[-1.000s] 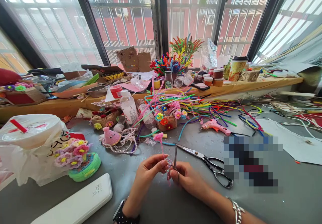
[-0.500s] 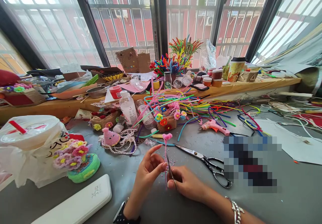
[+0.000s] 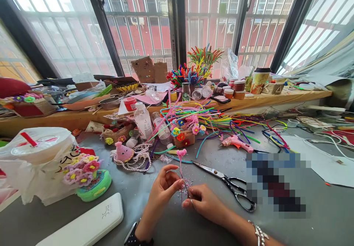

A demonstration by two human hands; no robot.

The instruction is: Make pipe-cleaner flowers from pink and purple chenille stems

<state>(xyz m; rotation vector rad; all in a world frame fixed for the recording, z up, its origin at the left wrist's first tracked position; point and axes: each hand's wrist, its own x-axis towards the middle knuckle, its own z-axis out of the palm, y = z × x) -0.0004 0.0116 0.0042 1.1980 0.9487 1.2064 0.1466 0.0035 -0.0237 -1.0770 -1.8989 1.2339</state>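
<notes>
My left hand (image 3: 166, 189) pinches the thin stem of a pink pipe-cleaner flower (image 3: 181, 153) between thumb and fingers, its fluffy head standing above the fingertips. My right hand (image 3: 201, 200) is closed around small scissors (image 3: 187, 189), whose slim metal blades slant up against the stem. The scissors' handle is mostly hidden in the fingers. Pink fluff bits (image 3: 189, 183) lie on the table just behind the hands. Large black-handled scissors (image 3: 221, 176) rest open-handled to the right of the flower.
A pink glue gun (image 3: 236, 143) and many coloured pipe cleaners (image 3: 221, 119) lie farther back. At left are a white power bank (image 3: 91, 216), a green-based flower ornament (image 3: 95, 187) and a bagged drink cup (image 3: 41, 150). A bead string (image 3: 141, 159) lies near a plastic bottle (image 3: 143, 120).
The small scissors have tilted from nearly upright to a leftward slant along the stem. The flower has shifted slightly right, and my left fingers have spread a little. The camera view tipped slightly.
</notes>
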